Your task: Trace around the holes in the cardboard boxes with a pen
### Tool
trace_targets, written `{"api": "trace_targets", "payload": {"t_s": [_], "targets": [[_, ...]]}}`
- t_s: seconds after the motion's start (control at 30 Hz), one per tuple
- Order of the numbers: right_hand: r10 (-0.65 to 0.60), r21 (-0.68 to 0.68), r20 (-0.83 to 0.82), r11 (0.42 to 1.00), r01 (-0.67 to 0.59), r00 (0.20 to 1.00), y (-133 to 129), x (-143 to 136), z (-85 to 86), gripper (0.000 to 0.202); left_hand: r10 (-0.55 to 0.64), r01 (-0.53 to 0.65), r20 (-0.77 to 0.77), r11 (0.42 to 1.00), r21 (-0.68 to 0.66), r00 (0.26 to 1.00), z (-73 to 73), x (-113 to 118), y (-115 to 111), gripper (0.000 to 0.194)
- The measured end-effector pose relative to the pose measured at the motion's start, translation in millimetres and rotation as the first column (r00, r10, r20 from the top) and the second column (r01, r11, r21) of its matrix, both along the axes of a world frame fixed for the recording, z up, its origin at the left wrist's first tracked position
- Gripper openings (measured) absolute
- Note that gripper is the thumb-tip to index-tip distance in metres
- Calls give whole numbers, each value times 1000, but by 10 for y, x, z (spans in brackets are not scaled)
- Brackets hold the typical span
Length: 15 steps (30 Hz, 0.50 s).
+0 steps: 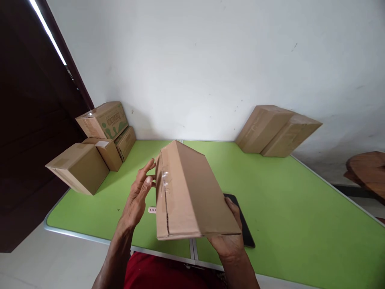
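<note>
Fingers spread and slightly curled, the left hand is up at the side of the held carton, whether touching it is hard to tell; the right hand, partly closed, grips its near lower corner. That carton is tilted above the green bench, near its front edge, taped seam facing left. Behind it peeks a flat black object, with a pale strip to the left. Farther out, four boxes cluster at the left end, one on top, while two more cartons lean together by the white wall. Dark door at left, brown wooden furniture at right.
</note>
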State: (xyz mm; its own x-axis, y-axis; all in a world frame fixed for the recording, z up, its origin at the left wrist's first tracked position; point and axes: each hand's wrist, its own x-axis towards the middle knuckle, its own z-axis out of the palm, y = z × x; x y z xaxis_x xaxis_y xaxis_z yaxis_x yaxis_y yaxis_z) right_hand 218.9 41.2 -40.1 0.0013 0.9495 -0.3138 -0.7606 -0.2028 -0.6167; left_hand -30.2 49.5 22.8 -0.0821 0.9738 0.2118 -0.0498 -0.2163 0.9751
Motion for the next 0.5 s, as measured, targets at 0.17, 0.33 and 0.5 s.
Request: {"api": "trace_targets", "payload": {"t_s": [0.17,0.33,0.5], "targets": [[-16,-91,-96,996,7,995,30,104,-112,30,-64,71,-59,991,117,996,54,29,10,52],[116,-73,-78,990,-121,990,53,184,-58,44,65,145,-567,937,318,821,173,-10,11,95],[213,94,153,969,-229,965,199,217,213,51,206,400,-860,818,413,466,318,8,100,121]]}}
